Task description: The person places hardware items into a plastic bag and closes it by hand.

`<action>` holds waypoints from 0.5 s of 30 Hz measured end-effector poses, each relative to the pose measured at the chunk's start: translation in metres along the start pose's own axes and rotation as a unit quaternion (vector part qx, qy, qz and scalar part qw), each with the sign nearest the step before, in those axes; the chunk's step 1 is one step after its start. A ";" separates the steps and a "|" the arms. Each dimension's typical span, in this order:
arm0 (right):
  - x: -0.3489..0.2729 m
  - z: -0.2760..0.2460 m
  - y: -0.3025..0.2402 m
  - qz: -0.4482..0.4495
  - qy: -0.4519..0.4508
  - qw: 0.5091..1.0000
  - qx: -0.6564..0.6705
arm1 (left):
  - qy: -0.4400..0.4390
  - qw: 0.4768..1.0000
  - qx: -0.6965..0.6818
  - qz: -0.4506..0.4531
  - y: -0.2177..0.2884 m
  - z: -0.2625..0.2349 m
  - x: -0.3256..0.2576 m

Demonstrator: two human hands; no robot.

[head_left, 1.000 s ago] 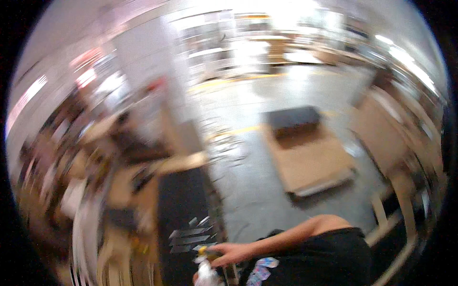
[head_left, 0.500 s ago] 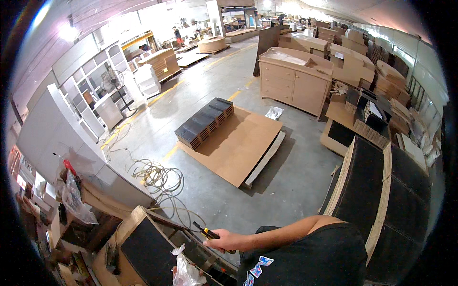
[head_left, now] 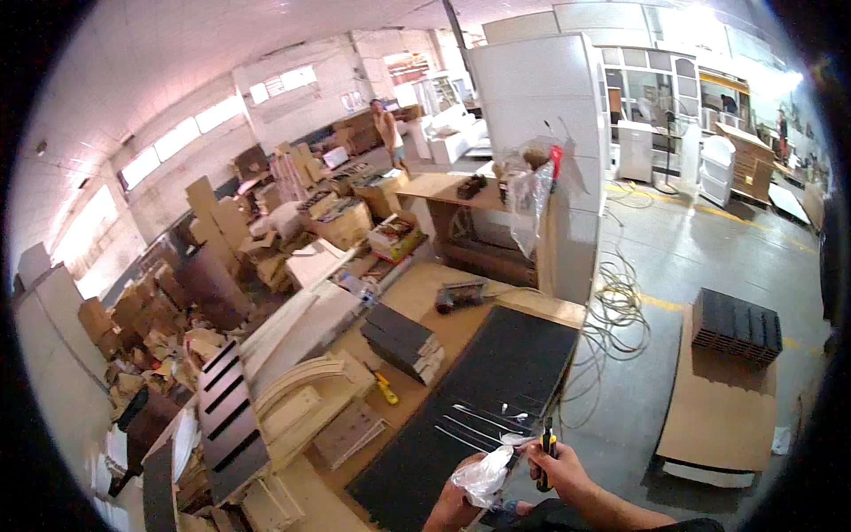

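My left hand (head_left: 450,507) is closed round a crumpled, clear-white plastic bag (head_left: 484,479) at the bottom of the view. Close beside it on the right, my right hand (head_left: 566,474) grips a slim black-and-yellow hand tool (head_left: 545,461), held upright; its exact kind is unclear. Both hands are at the near edge of a bench, over a large black panel (head_left: 505,372) lying flat. Thin white strips (head_left: 470,433) and small pale bits show on the panel just beyond the bag.
On the bench lie a dark power tool (head_left: 459,296), a stack of dark boards (head_left: 401,341), a yellow-handled tool (head_left: 386,387) and curved wooden parts (head_left: 310,390). Coiled hose (head_left: 616,306) lies on the floor. Stacked black slats (head_left: 736,326) rest on cardboard (head_left: 716,417). A person (head_left: 387,135) stands far off.
My view has swung left toward the bench. My right hand, still gripping the black-and-yellow tool, is now close beside the plastic bag, and the tool has turned upright.
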State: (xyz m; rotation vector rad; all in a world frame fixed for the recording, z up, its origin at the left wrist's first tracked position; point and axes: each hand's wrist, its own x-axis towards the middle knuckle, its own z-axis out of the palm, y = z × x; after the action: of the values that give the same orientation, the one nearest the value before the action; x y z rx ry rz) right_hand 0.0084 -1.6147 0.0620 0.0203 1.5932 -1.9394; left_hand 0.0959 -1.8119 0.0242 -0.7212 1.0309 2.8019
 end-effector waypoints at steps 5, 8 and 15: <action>0.019 0.013 -0.008 -0.051 -0.077 0.995 -0.033 | -0.133 0.987 -0.083 -0.045 -0.005 -0.035 0.006; 0.015 0.029 -0.016 -0.076 -0.106 0.991 -0.017 | -0.057 0.985 -0.117 0.116 -0.010 -0.004 -0.024; 0.006 0.063 -0.017 -0.017 -0.145 0.988 -0.044 | 0.044 0.971 0.024 0.233 -0.027 -0.014 -0.057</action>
State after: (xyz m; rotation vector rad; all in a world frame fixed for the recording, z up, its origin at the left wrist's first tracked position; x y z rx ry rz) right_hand 0.0188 -1.6721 0.0918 -0.3134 1.4891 -1.8008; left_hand 0.1582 -1.7945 0.0250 -0.6784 1.4459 3.1350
